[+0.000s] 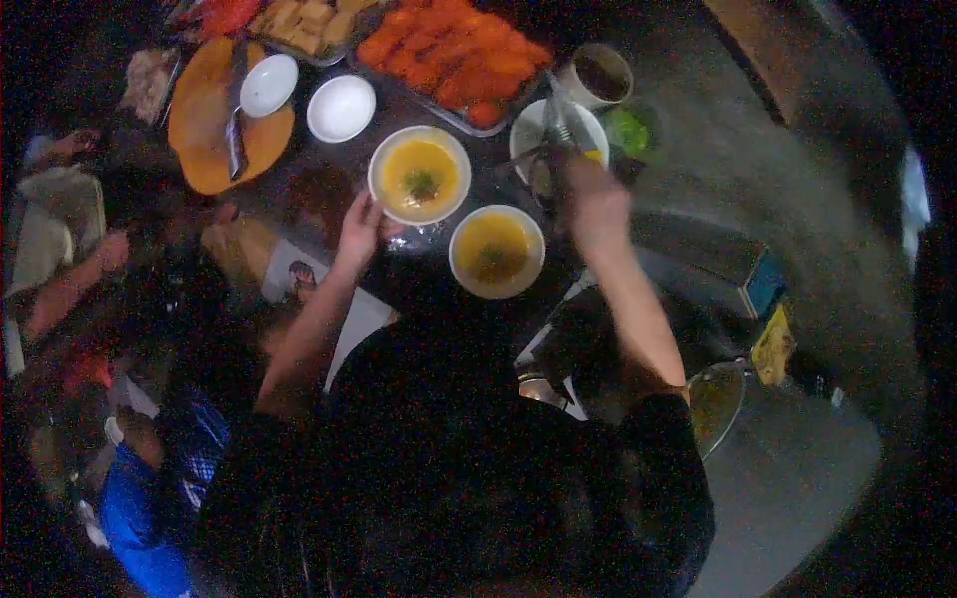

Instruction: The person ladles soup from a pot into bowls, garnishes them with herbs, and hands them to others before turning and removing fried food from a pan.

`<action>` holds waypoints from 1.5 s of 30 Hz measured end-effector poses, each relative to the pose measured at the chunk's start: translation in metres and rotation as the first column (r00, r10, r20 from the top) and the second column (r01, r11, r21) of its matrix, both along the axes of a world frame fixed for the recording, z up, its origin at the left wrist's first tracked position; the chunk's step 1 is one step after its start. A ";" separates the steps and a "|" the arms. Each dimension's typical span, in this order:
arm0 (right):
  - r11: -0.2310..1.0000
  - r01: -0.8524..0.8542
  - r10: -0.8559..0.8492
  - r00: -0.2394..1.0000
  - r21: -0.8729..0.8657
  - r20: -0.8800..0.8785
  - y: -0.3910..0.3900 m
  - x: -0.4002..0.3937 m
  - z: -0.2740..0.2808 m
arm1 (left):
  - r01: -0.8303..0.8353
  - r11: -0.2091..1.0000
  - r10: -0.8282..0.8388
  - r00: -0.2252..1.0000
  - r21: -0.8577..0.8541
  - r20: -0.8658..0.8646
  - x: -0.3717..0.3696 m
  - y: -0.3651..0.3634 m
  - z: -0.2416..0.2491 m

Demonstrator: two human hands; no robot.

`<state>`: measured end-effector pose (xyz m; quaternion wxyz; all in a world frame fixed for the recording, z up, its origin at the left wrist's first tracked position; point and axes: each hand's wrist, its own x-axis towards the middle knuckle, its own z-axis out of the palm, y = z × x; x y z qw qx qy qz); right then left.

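My left hand (363, 231) touches the lower left rim of a white bowl (420, 174) of yellow liquid with a green garnish in its middle. A second such bowl (496, 251) stands just below and to the right. My right hand (594, 199), smeared by motion, is closed around grey metal tongs (558, 120) by the lower edge of a white bowl (532, 122). Something yellow shows inside that bowl near the hand; the rest of its contents is partly hidden.
At the top are a tray of orange-red food (449, 55), a tray of pale pieces (309, 25) and a cup (598, 75). Two small white bowls (341, 109) stand near an orange board (204, 125) with a knife. Another person's arm (80, 284) reaches in at left.
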<state>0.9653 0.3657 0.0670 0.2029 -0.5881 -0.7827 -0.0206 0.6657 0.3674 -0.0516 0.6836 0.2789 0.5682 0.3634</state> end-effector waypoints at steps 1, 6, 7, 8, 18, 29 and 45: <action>0.989 0.144 -0.144 0.988 -0.010 0.062 0.012 0.016 0.011 | -0.007 0.999 0.008 1.000 0.051 -0.001 0.001 0.000 -0.002; 0.840 0.479 -0.364 0.846 -0.254 0.391 0.088 0.089 -0.018 | 0.041 0.993 -0.042 0.999 0.109 0.007 0.005 0.000 0.010; 0.838 0.485 -0.369 0.842 -0.251 0.394 0.099 0.102 -0.038 | 0.079 0.992 -0.076 0.997 0.094 -0.033 0.003 0.001 0.009; 0.884 0.413 -0.326 0.879 -0.218 0.347 0.107 0.112 -0.057 | 0.116 0.990 -0.110 0.991 0.083 -0.072 0.001 0.003 0.008; 0.880 0.323 -0.456 0.779 -0.348 -0.431 0.094 0.159 -0.057 | 0.044 0.993 -0.041 0.999 0.105 -0.033 0.001 -0.001 -0.005; 0.868 0.176 -0.287 0.941 -0.465 -0.178 -0.096 0.059 0.020 | 0.037 0.999 -0.036 0.999 0.039 -0.010 0.002 0.003 -0.008; 0.836 0.507 -0.456 0.855 -0.210 0.248 0.076 0.109 -0.065 | 0.594 0.800 -0.597 0.776 -0.083 -0.204 -0.031 0.054 -0.031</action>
